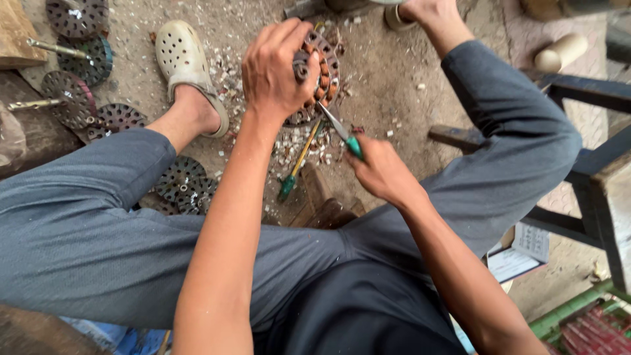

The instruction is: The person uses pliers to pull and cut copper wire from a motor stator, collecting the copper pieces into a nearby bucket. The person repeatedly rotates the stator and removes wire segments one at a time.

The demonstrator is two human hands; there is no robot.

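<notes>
Round wound stator (322, 79) clutched in left hand (276, 72), right hand (381, 172) pressing screwdriver (342, 131) against it

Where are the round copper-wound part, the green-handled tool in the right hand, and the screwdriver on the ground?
round copper-wound part (325, 82): head view, on its copper coils.
green-handled tool (353, 146): head view, on the green handle.
screwdriver (302, 156): head view, on the yellow shaft.

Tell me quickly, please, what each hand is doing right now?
Left hand: closed, gripping the round wound stator.
Right hand: closed, holding the green-handled tool.
</notes>
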